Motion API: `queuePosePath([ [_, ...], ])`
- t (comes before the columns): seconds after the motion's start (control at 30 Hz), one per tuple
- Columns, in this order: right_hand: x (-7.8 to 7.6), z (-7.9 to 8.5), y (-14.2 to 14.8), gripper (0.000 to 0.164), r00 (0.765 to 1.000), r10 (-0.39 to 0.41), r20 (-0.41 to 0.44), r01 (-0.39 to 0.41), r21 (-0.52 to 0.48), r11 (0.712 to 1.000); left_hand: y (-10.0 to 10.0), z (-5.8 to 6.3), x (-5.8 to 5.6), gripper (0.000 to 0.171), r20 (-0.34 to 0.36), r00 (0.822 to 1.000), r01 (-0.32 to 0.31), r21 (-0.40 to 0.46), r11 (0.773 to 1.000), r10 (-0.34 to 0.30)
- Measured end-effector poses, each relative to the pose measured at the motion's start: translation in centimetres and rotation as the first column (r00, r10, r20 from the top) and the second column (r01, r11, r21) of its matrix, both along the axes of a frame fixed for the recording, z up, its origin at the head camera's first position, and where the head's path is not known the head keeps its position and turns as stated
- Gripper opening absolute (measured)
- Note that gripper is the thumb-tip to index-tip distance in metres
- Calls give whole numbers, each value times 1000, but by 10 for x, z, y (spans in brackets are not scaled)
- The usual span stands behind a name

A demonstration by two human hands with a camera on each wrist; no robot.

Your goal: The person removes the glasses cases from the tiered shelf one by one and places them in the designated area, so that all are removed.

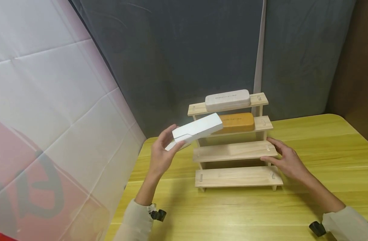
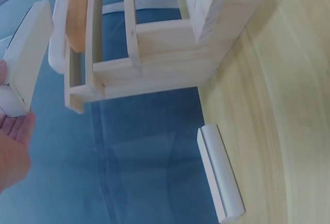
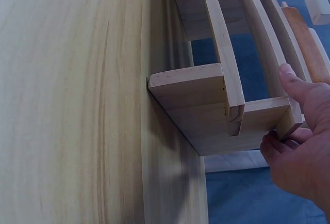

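Observation:
My left hand (image 1: 162,152) holds a white, box-shaped glasses case (image 1: 199,126) by its left end, in the air in front of the upper left of a stepped wooden rack (image 1: 236,151). The case is tilted, its right end higher. My right hand (image 1: 287,160) grips the right end of the rack's second shelf from the bottom; in the right wrist view the thumb lies over the shelf edge (image 3: 258,28) with fingers beneath. An off-white glasses case (image 1: 227,100) sits on the top shelf. An orange glasses case (image 1: 236,123) sits one shelf lower, partly hidden by the white case.
The rack stands on a yellow wood-grain table (image 1: 232,214). Another long white case (image 2: 220,175) lies on the table beside the rack, mostly hidden in the head view. A dark grey curtain (image 1: 171,60) hangs behind, and a pale printed cloth (image 1: 51,90) rises on the left.

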State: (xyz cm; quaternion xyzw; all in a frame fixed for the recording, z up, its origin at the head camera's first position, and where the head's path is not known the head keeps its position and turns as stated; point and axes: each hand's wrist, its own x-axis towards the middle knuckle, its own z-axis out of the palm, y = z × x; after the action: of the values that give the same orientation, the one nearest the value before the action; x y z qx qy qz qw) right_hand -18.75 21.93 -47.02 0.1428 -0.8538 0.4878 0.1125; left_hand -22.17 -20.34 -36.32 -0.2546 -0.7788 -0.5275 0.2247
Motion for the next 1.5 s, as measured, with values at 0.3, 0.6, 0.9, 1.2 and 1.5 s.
queuePosePath([
  [0.3, 0, 1, -1, 84, 1000, 0, 28, 1, -17, 1000, -10, 3, -7, 61, 23, 997, -74, 25, 997, 74],
  [0.6, 1, 0, -1, 82, 1000, -5, 19, 5, -8, 1000, -12, 21, 7, 56, 21, 994, -111, 27, 993, 110],
  [0.9, 0, -1, -1, 82, 1000, -2, 14, 2, -10, 1000, -24, 17, 4, 56, 62, 990, -132, 48, 990, 129],
  [1.2, 0, -1, -2, 83, 1000, -4, 17, 4, -9, 1000, -35, 11, 2, 57, 96, 983, -163, 56, 985, 157],
  [1.5, -1, -2, -2, 83, 1000, -5, 15, 6, -8, 1000, -48, 6, 1, 56, 113, 976, -190, 45, 981, 184],
])
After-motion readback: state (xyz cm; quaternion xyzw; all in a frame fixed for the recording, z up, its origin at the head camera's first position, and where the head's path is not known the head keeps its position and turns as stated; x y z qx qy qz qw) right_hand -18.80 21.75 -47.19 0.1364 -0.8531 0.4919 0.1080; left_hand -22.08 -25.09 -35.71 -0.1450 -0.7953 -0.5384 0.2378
